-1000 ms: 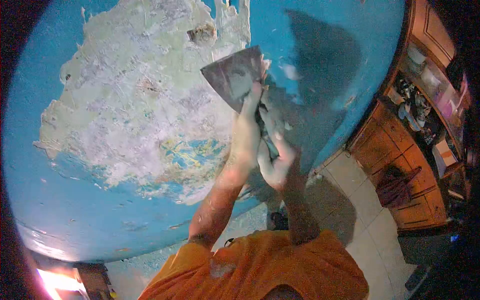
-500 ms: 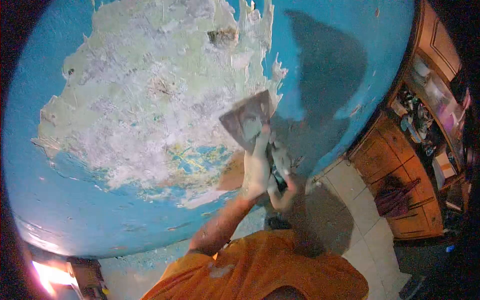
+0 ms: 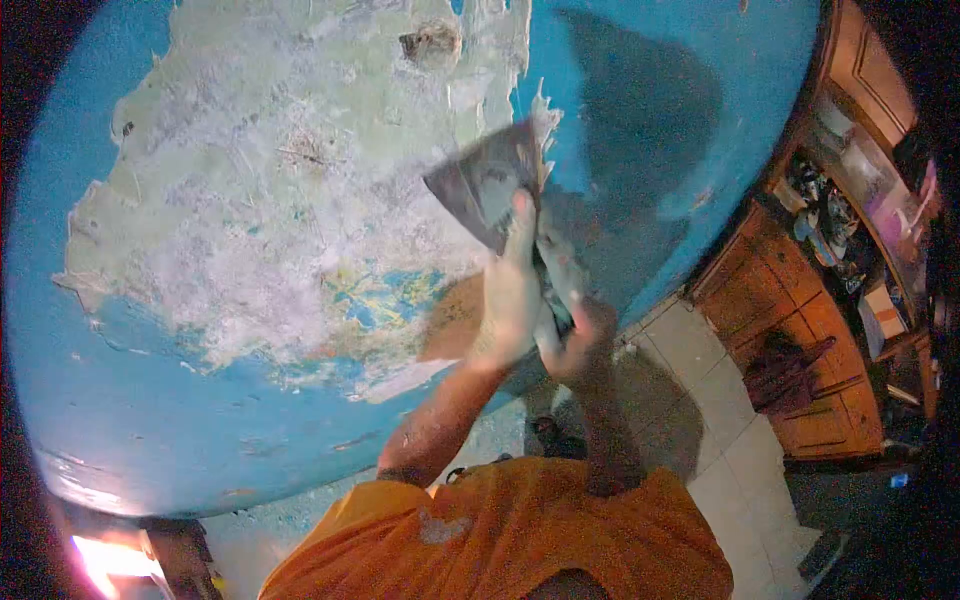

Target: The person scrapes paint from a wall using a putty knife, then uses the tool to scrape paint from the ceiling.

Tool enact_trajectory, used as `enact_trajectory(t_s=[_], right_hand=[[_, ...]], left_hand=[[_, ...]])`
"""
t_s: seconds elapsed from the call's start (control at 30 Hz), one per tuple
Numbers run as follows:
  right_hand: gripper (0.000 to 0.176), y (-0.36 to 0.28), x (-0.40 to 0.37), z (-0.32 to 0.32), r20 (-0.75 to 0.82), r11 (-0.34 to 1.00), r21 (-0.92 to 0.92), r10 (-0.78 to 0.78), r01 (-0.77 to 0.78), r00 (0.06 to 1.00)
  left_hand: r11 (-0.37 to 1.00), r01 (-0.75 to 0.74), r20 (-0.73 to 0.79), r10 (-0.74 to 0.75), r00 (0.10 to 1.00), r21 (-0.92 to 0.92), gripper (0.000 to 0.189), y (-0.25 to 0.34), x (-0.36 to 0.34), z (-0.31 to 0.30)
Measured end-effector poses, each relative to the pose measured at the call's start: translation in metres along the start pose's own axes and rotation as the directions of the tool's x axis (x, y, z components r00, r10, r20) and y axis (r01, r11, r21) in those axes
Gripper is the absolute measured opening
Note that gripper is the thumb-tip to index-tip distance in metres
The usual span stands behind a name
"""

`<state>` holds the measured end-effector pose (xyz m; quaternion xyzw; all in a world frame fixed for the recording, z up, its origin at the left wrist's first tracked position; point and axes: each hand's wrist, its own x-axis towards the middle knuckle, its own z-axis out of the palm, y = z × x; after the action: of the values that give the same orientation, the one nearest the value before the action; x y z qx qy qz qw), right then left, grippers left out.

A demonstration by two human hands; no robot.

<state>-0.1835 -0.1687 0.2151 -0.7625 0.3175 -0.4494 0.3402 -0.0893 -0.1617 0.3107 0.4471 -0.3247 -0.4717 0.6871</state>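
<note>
A wide, flat metal scraper (image 3: 485, 180) lies with its blade against the wall, at the right part of a large patch of bared, pale plaster (image 3: 250, 190). Blue paint (image 3: 150, 410) surrounds the patch, with a ragged edge. My left hand (image 3: 510, 290) is closed on the scraper, its thumb or a finger stretched up along the blade. Close beside it, my right hand (image 3: 572, 325) also grips the scraper from the right; the handle is mostly hidden between the hands. Both hands look whitish with dust.
Wooden cabinet (image 3: 800, 350) at the right, with a dark cloth (image 3: 785, 375) hanging on it and shelves of jumbled items (image 3: 835, 225) above. Pale floor tiles (image 3: 735, 440) below. A bright light (image 3: 115, 555) glows at the lower left.
Both hands and the scraper have moved upward along the wall. My right hand now sits closer against my left. The view has shifted slightly.
</note>
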Motion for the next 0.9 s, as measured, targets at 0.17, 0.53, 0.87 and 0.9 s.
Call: enact_trajectory(t_s=[0.17, 0.53, 0.87, 0.9], right_hand=[[0.052, 0.009, -0.028, 0.001, 0.019, 0.982, -0.155, -0.11, 0.112, 0.994], [0.048, -0.026, 0.015, 0.002, -0.107, 0.905, -0.321, -0.326, 0.277, 0.939], [0.036, -0.048, 0.029, -0.012, -0.16, 0.994, -0.029, -0.109, 0.105, 0.981], [0.036, -0.056, 0.038, -0.019, -0.077, 0.991, 0.104, 0.087, -0.079, 0.993]], left_hand=[[0.983, -0.102, -0.196, 0.131, 0.972, 0.151, 0.048, -0.016, -0.018, -0.002], [1.0, -0.004, -0.028, 0.004, 1.0, -0.016, 0.054, 0.003, -0.001, -0.007], [0.99, 0.017, 0.056, -0.009, 0.998, -0.143, 0.044, 0.023, 0.011, 0.018], [0.989, 0.01, 0.065, -0.001, 0.998, -0.145, 0.044, 0.013, 0.015, 0.014]])
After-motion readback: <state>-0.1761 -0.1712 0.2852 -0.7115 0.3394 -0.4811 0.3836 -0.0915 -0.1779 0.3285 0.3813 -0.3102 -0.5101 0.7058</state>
